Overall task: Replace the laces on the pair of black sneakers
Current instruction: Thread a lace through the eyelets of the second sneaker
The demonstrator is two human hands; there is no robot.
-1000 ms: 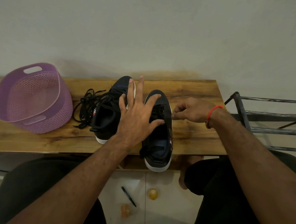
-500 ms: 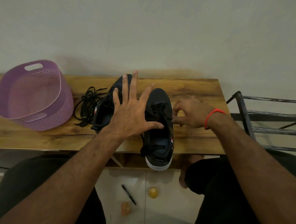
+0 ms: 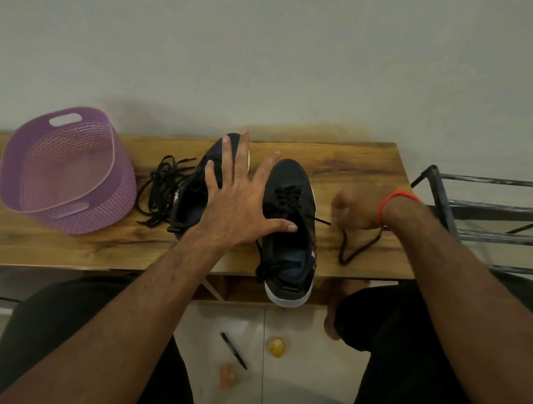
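2 black sneakers (image 3: 287, 231) (image 3: 193, 193), 1 loose lace pile (image 3: 164, 186), 1 purple basket (image 3: 63, 170), 1 pen (image 3: 233, 350), 2 hands (image 3: 237, 203) (image 3: 353, 209), 1 metal rack (image 3: 494, 216).

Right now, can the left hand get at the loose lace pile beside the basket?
Probably yes. The left hand is open, spread over the two sneakers, and the lace pile lies uncovered on the bench just to its left, beside the left sneaker. Nothing sits between them.

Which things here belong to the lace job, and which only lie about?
Job: right sneaker; left sneaker; lace that the right hand pulls; loose laces; left hand, spread over the sneakers.

Lying about: purple basket; pen; metal rack.
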